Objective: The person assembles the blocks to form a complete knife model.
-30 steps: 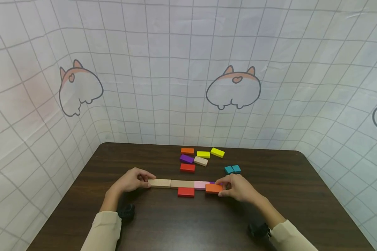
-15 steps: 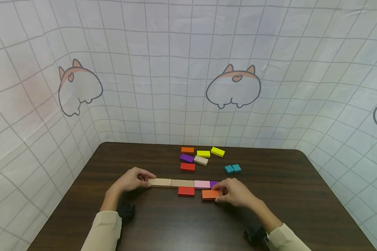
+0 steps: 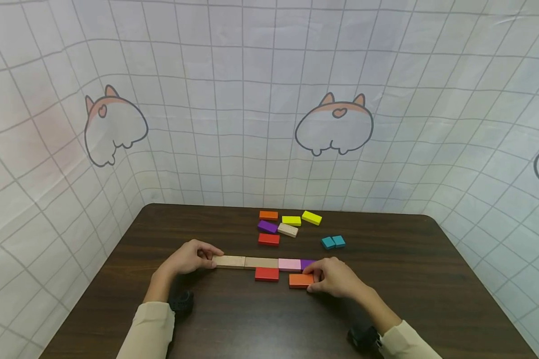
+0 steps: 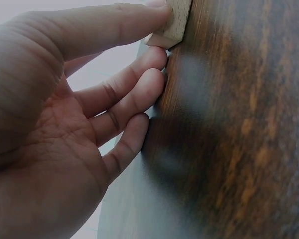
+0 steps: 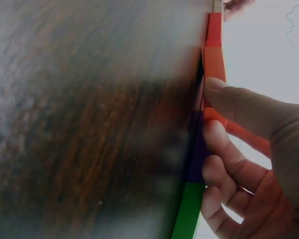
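Observation:
A row of flat blocks runs across the table: two plain wooden blocks [image 3: 261, 263], a pink block [image 3: 289, 265] and a purple block [image 3: 307, 265]. My left hand [image 3: 189, 257] pinches the left end of the leftmost wooden block [image 3: 230, 262]; its other fingertips rest on the table in the left wrist view. My right hand [image 3: 334, 276] pinches the right end of an orange block [image 3: 300, 280] in front of the row, slightly apart from it. Left of that, a red block [image 3: 267, 274] lies against the row's front. A green block [image 5: 188, 211] shows past the purple one in the right wrist view.
Behind the row lie loose blocks: a red one [image 3: 268, 239], a purple one [image 3: 267, 226], a plain wooden one [image 3: 288, 229], an orange one [image 3: 268, 215] and two yellow ones [image 3: 291, 220]. Two small teal blocks [image 3: 333, 242] sit farther right. A patterned curtain [image 3: 269, 124] surrounds the table.
My right hand has drawn the orange block toward me and a little left, away from the row, uncovering more of the pink and purple blocks. My left hand has stayed in place.

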Demonstrator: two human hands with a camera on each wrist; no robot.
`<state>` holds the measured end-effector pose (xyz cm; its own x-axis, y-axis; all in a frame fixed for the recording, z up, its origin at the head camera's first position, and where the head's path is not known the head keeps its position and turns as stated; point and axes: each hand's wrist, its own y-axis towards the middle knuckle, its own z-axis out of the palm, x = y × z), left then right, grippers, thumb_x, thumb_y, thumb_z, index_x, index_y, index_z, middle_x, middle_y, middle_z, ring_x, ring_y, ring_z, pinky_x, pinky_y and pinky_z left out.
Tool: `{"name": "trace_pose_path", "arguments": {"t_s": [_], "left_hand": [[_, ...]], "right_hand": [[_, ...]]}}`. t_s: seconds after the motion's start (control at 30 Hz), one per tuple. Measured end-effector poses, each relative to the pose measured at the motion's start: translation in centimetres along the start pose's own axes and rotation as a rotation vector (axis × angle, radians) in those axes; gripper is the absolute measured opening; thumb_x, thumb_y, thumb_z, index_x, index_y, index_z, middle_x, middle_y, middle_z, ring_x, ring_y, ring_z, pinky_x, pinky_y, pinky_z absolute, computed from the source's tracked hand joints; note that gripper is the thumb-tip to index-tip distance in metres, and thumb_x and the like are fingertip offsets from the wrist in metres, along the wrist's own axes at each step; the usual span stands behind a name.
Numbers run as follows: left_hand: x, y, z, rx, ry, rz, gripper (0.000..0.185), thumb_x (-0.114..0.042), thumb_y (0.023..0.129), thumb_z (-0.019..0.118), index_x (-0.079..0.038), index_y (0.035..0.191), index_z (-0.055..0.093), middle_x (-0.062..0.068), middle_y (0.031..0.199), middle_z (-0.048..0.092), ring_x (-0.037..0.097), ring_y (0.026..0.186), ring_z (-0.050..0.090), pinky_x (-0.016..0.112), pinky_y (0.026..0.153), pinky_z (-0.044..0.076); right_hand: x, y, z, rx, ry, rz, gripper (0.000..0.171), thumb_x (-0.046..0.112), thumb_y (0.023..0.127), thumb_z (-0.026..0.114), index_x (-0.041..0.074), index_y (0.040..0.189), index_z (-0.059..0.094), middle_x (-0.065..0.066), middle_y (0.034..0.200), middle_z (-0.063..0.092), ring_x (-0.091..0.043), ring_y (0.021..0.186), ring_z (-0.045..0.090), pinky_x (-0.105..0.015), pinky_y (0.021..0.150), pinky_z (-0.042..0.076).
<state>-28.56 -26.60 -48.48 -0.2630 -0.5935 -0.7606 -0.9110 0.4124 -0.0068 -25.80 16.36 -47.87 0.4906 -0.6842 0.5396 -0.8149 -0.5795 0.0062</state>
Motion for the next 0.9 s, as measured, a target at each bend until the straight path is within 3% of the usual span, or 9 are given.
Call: {"name": "trace_pose_path", "arguments": {"t_s": [0.43, 0.9], "left_hand": [[0.15, 0.01, -0.03, 0.002, 0.01, -0.011, 0.025, -0.01, 0.09, 0.08, -0.009, 0.115, 0.079, 0.001, 0.085, 0.064, 0.02, 0.074, 0.056, 0.032, 0.064, 0.047], [0.22, 0.08, 0.03, 0.005, -0.002, -0.006, 0.025, -0.01, 0.091, 0.08, -0.008, 0.116, 0.078, 0.001, 0.086, 0.065, 0.019, 0.075, 0.057, 0.033, 0.066, 0.048]], "right_hand": [[0.36, -0.03, 0.09, -0.009, 0.021, 0.0, 0.018, 0.018, 0.088, 0.084, 0.016, 0.105, 0.077, 0.01, 0.072, 0.057, -0.007, 0.063, 0.051, -0.027, 0.059, 0.043], [0.74, 0.78, 0.58, -0.035, 0.004, 0.028, 0.019, 0.019, 0.089, 0.083, 0.017, 0.107, 0.077, 0.01, 0.073, 0.057, -0.009, 0.063, 0.051, -0.027, 0.055, 0.041]]}}
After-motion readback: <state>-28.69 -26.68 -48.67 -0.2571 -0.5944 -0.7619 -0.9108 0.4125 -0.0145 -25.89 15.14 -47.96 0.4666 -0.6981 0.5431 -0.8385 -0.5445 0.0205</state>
